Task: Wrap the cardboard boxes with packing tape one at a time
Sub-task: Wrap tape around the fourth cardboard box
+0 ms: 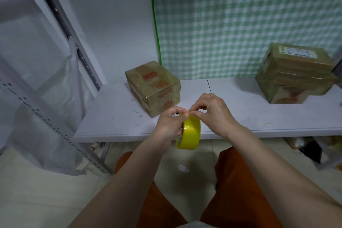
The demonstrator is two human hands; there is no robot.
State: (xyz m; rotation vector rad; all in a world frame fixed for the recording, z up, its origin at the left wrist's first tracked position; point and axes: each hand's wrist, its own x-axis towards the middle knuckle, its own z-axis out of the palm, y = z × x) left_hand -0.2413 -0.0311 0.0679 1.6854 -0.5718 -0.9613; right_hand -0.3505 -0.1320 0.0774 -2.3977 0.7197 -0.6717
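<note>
Yellow tape roll (190,132) hangs over the worktop (240,114) edge in my left hand (169,126), right hand (212,109) pinching its loose end, so I'd peel slowly, keeping it flat, toward the nearest box (153,88).

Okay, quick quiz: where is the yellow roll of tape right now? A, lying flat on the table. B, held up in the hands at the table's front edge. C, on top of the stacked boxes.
B: the left hand grips the yellow tape roll while the right hand pinches at its top.
</note>
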